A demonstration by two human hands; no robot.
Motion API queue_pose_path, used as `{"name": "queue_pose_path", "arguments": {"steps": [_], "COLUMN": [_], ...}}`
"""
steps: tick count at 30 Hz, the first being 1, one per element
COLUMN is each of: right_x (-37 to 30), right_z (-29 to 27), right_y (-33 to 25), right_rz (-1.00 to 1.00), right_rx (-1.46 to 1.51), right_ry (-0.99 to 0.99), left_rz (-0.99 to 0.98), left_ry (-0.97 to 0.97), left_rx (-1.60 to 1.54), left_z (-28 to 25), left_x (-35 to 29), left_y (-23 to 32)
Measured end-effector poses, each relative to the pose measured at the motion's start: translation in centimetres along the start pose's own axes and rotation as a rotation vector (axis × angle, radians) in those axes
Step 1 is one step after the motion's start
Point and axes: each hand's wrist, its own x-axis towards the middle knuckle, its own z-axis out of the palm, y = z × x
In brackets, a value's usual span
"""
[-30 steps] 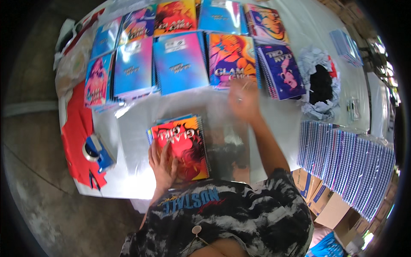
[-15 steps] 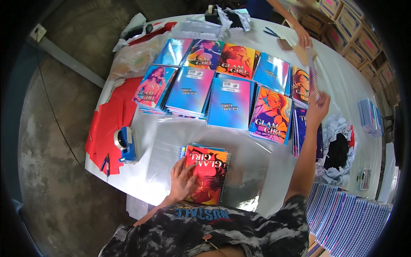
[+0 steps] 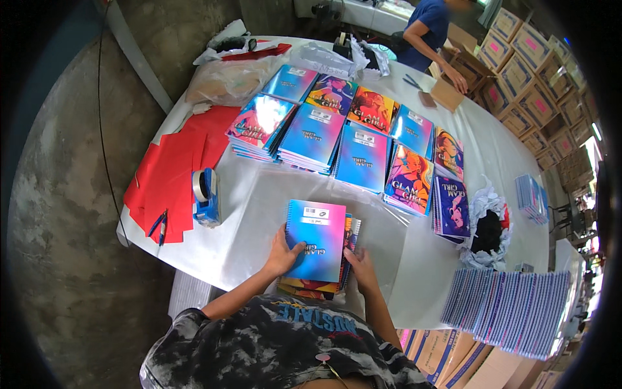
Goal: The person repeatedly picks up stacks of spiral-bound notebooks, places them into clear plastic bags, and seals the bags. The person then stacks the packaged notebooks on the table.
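A blue-and-pink spiral notebook (image 3: 317, 227) lies on top of a small pile of notebooks (image 3: 304, 286) close to my body; the ones under it stick out at the right and the near edge. My left hand (image 3: 284, 254) grips its left side, thumb over the cover. At the pile's right edge my right hand (image 3: 361, 264) is closed on the notebooks, thumb on top and the other fingers mostly hidden. Beyond are two rows of notebook stacks, among them a blue-pink one (image 3: 361, 159), an orange-and-purple one (image 3: 408, 179) and a dark purple one (image 3: 451, 206).
A clear plastic sheet (image 3: 259, 207) covers the near tabletop. At left stand a blue tape dispenser (image 3: 208, 206), red sheets (image 3: 165, 175) and pens (image 3: 160, 227). Crumpled paper (image 3: 478, 201) and a long notebook row (image 3: 508, 311) are at right. Another person (image 3: 427, 32) works beyond the far edge.
My right hand has come back from the far right stacks to the near pile. A blue-pink notebook now covers the red one on top. The view has tilted up slightly.
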Motion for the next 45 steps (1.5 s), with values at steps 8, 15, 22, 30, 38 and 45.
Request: {"name": "queue_pose_path", "arguments": {"steps": [8,15,22,30,38,45], "right_x": [-0.8,-7.6,-5.6,-5.4,-4.5,0.8], "right_z": [3.0,5.9,3.4,2.0,4.1,3.1], "right_y": [-3.4,-5.5,-2.3,-5.1,-3.0,8.3], "right_rz": [0.078,-0.487,-0.735,-0.874,-0.833,-0.96], "right_rx": [0.25,0.391,0.386,0.347,0.348,-0.313], "right_ry": [-0.185,-0.011,0.008,0.037,0.223,0.111], "left_rz": [-0.02,0.161,0.44,0.599,0.612,0.547], "left_ry": [-0.088,-0.22,-0.511,-0.127,-0.067,-0.356], "left_rx": [-0.067,-0.719,-0.606,-0.619,-0.487,0.347], "left_z": [-0.9,-6.3,-6.3,-3.6,-1.7,-0.7], "left_x": [0.3,-2.7,-2.7,-3.1,-2.1,-1.5], "left_y": [0.9,5.6,3.6,3.6,1.6,-3.1]}}
